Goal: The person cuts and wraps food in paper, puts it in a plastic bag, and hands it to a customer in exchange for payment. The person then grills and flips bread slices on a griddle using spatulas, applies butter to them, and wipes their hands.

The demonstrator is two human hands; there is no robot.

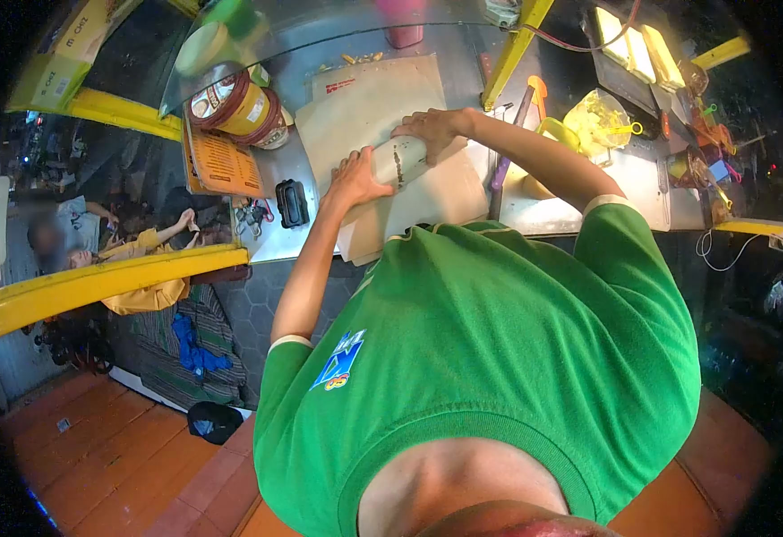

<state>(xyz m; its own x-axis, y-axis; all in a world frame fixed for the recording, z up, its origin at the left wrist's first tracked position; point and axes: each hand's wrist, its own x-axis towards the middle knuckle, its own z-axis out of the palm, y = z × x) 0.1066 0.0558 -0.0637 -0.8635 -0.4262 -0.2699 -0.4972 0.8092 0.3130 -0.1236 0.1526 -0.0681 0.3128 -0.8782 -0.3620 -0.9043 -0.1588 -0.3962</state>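
Left hand (353,182): thumb spread from fingers, touching the wrapper's left side.
Right hand (432,130): fingers spread, on its far right side.
Wrapper (411,163): between both hands, atop paper sheets (445,199); its dark strip may be print.
Black case (292,204): left of the sheets, on the counter (275,244).

Site reads as a small food stall: metal counter (275,248) inside a yellow frame (105,285), stacked wrapping paper (387,73), tub of yellow filling (593,121), pale-yellow blocks (635,54), cartons marked CHIZ (54,82), printed orange card (223,167), people (154,240) just beyond.
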